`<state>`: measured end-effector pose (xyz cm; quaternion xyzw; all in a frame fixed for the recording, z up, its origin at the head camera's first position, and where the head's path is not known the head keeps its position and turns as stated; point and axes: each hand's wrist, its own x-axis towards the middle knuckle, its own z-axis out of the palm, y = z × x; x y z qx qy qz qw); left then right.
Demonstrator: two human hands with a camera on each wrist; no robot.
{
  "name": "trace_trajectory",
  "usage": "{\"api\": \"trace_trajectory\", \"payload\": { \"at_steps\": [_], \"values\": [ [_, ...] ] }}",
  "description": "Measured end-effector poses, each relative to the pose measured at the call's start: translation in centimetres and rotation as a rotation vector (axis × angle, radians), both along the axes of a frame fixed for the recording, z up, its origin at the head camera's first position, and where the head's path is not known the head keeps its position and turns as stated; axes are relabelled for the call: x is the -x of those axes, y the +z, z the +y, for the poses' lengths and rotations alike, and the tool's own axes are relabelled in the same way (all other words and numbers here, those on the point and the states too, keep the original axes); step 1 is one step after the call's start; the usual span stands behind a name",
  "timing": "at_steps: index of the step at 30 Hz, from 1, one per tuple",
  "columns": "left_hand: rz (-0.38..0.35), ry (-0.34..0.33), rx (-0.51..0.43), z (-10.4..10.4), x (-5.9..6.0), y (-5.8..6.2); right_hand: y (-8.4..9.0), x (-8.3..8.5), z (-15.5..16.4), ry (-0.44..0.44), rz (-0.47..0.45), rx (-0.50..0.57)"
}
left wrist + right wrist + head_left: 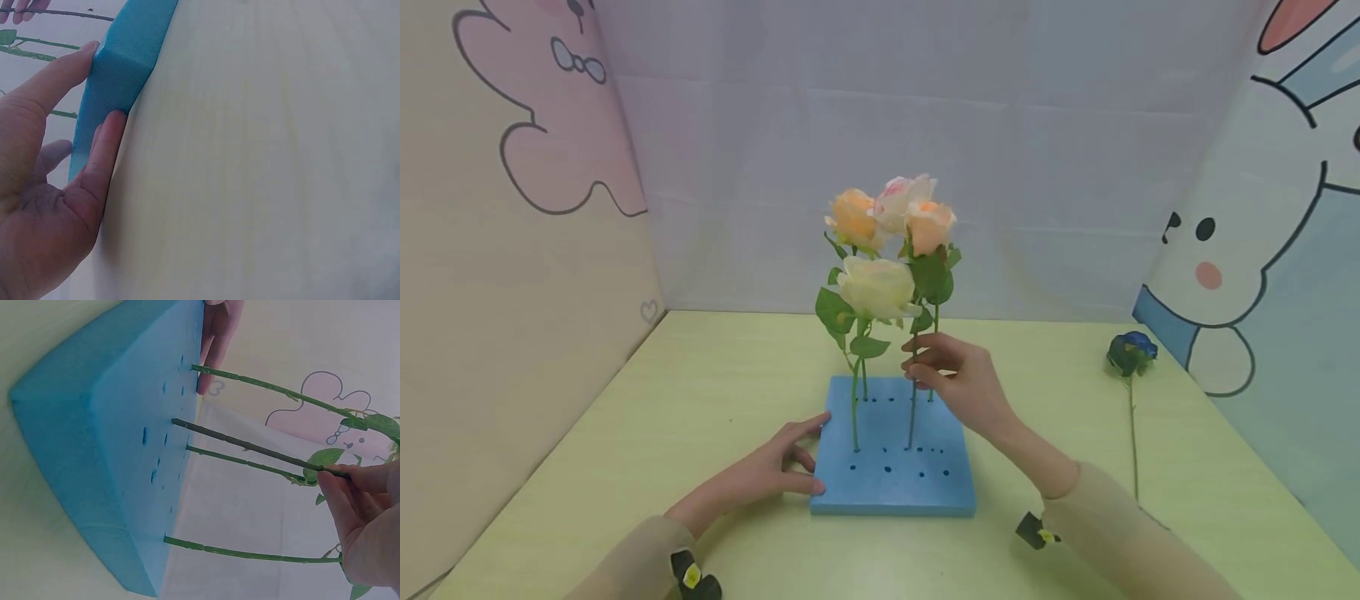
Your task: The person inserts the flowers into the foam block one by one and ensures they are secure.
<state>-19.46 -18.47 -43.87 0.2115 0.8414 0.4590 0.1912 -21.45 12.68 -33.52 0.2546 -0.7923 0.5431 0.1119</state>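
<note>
Blue block (883, 427), cream rose (877, 287), peach rose (930, 227), green leaves (932, 277), pale-yellow tabletop (1037, 383)

We find our easiest way in from the front, between the two forearms, over the near row of holes (888, 469) in the blue foam block (883, 429). The left hand (782, 467) bars its left edge; the right hand (958, 371), pinching a dark stem (912, 421), blocks the back right. Bunched roses (876, 289) obstruct us overhead. Bare tabletop (625, 417) gives us room farther left, and right up to the blue rose (1131, 354).
</note>
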Motion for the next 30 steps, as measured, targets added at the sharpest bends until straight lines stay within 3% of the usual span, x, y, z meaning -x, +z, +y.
{"api": "trace_trajectory", "payload": {
  "at_steps": [9,24,30],
  "values": [
    [-0.004,0.005,-0.006,0.07,0.18,-0.02,-0.26,0.34,-0.49,-0.005,0.043,-0.034],
    [-0.018,0.017,0.0,0.08,-0.03,0.11,-0.2,0.04,-0.29,0.009,0.01,-0.11],
    [-0.022,0.022,0.003,0.15,-0.22,0.3,-0.49,0.02,-0.14,0.026,0.008,-0.091]
  ]
}}
